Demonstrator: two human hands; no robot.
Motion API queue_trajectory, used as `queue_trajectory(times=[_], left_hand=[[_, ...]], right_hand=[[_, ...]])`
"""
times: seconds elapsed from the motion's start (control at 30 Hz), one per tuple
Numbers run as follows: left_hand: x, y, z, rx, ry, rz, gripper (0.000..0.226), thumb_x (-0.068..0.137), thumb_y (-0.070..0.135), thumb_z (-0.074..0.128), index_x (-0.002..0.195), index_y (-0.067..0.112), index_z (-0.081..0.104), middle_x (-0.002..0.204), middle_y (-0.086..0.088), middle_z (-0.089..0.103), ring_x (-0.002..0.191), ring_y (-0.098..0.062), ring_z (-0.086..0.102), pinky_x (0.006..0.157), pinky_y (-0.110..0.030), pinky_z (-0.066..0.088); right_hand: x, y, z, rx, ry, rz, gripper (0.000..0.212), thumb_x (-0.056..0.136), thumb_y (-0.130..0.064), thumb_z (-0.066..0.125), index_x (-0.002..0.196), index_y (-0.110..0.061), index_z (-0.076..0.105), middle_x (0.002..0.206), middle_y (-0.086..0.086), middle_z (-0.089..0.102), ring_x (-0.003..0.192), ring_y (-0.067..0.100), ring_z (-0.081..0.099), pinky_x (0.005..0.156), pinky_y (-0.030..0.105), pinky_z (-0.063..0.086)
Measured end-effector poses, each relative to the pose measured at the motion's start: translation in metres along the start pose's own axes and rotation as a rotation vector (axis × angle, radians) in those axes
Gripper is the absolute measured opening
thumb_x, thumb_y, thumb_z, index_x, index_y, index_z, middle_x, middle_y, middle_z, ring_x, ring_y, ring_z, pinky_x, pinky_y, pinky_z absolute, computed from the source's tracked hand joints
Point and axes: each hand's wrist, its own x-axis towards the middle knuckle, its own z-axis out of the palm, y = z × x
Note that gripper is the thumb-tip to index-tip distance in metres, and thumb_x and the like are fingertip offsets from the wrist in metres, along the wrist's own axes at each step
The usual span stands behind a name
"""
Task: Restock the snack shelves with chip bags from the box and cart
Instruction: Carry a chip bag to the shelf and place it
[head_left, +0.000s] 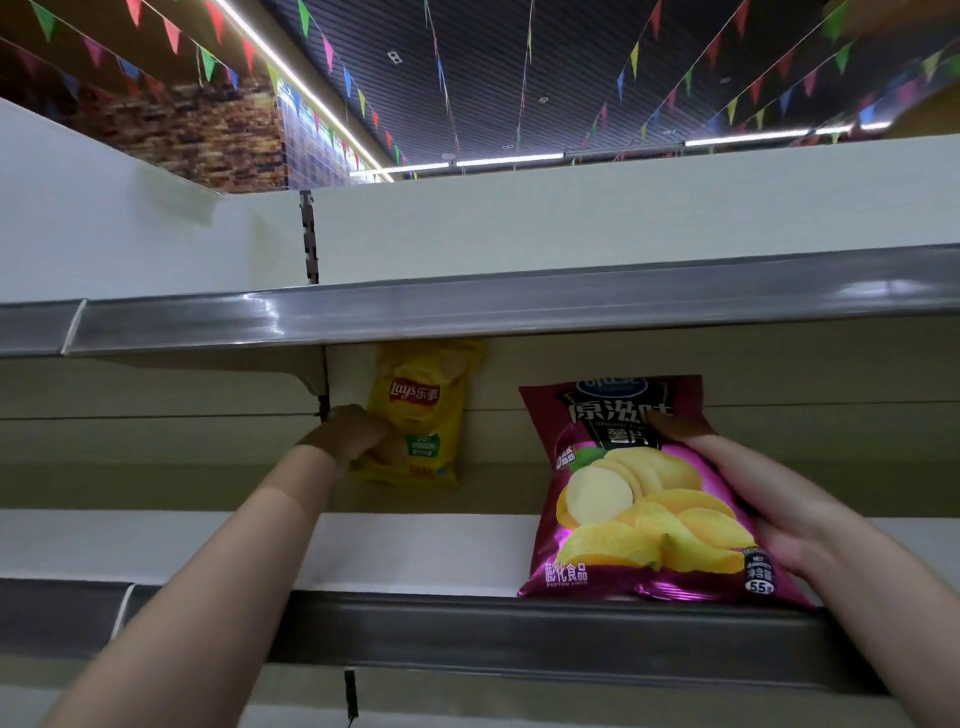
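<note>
Right hand (779, 499) grips magenta bag (644, 499); left hand (348, 434) clasps half-hidden yellow bag (415, 415).

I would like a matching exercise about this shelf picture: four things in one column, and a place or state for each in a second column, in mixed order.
Things:
1. yellow Lay's bag
2. purple chip bag
3. upper shelf
4. pennant flags

Places or states:
A. strung under the ceiling
B. held by the right hand, at the front edge of the lower shelf
C. bare along its visible front edge
D. gripped by the left hand, near the back panel

Pairs: 1-D, 2-B, 3-C, 4-A
</note>
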Motion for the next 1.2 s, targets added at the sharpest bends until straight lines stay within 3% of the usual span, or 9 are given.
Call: queue_trajectory(times=[0.2,0.27,0.33,0.47,0.57,0.63,0.77,0.93,1.2], left_hand=[[-0.080,0.023,0.037,-0.275,-0.174,0.198,0.035,0.094,0.041,0.054,0.119,0.016,0.058,0.125,-0.009,0.061,0.118,-0.029,0.056,0.107,-0.045,0.041],[-0.119,0.039,0.054,-0.370,-0.412,0.269,0.039,0.091,0.051,0.053,0.111,0.019,0.063,0.115,-0.006,0.069,0.110,-0.023,0.064,0.106,-0.042,0.044],[-0.149,0.057,0.077,-0.443,-0.636,0.345,0.061,0.081,0.064,0.057,0.124,0.020,0.060,0.114,0.001,0.071,0.106,-0.015,0.067,0.102,-0.035,0.046],[-0.188,0.091,0.118,-0.518,-0.749,0.397,0.076,0.066,0.056,0.075,0.127,0.017,0.051,0.103,-0.004,0.075,0.090,-0.020,0.073,0.081,-0.036,0.059],[-0.214,0.122,0.161,-0.642,-0.973,0.388,0.067,0.070,0.042,0.078,0.124,0.011,0.053,0.098,-0.019,0.073,0.079,-0.037,0.071,0.064,-0.045,0.061],[-0.232,0.142,0.201,-0.679,-1.057,0.410,0.057,0.074,0.038,0.077,0.121,0.011,0.058,0.098,-0.019,0.073,0.077,-0.035,0.071,0.064,-0.043,0.061],[-0.278,0.188,0.281,-0.713,-1.196,0.419,0.065,0.068,0.035,0.077,0.125,0.014,0.053,0.103,-0.017,0.073,0.088,-0.043,0.069,0.068,-0.050,0.059],[-0.363,0.260,0.387,-0.670,-1.398,0.486,0.061,0.073,0.031,0.081,0.124,0.013,0.053,0.100,-0.020,0.072,0.071,-0.038,0.070,0.053,-0.042,0.059],[-0.512,0.334,0.541,-0.702,-1.728,0.407,0.052,0.076,0.037,0.059,0.118,0.006,0.060,0.098,-0.017,0.074,0.073,-0.028,0.073,0.061,-0.038,0.061]], right_hand=[[-0.004,-0.006,0.007,0.080,0.037,-0.034,0.045,0.063,-0.037,0.072,0.096,-0.008,0.072,0.086,0.015,0.075,0.064,0.025,0.072,0.059,0.035,0.060],[-0.008,-0.008,0.000,0.128,0.029,-0.051,0.032,0.064,-0.035,0.069,0.080,-0.009,0.076,0.077,0.013,0.075,0.059,0.024,0.071,0.053,0.034,0.060],[-0.018,-0.015,-0.007,0.198,0.020,-0.065,0.026,0.065,-0.033,0.065,0.068,-0.010,0.078,0.074,0.013,0.074,0.057,0.022,0.071,0.049,0.031,0.058],[-0.043,-0.030,-0.051,0.096,0.214,-0.113,0.023,0.086,-0.024,0.065,0.088,-0.003,0.072,0.113,0.027,0.068,0.066,0.017,0.073,0.063,0.022,0.058],[-0.084,-0.032,-0.102,0.119,0.245,-0.069,0.051,0.074,-0.041,0.073,0.112,-0.008,0.072,0.113,0.020,0.070,0.103,0.035,0.069,0.096,0.047,0.053],[-0.121,-0.031,-0.142,0.097,0.295,-0.077,0.058,0.073,-0.044,0.073,0.118,-0.009,0.070,0.115,0.019,0.070,0.110,0.037,0.065,0.102,0.052,0.047],[-0.177,-0.031,-0.221,0.128,0.418,-0.113,0.055,0.080,-0.041,0.069,0.124,-0.008,0.066,0.121,0.019,0.067,0.116,0.037,0.062,0.105,0.051,0.045],[-0.277,-0.027,-0.332,0.135,0.693,-0.176,0.059,0.076,-0.040,0.077,0.124,-0.008,0.065,0.120,0.019,0.068,0.115,0.037,0.063,0.104,0.053,0.046],[-0.432,-0.031,-0.466,0.049,0.999,-0.158,0.052,0.078,-0.031,0.072,0.124,-0.008,0.062,0.110,0.018,0.072,0.100,0.035,0.069,0.085,0.044,0.058]])
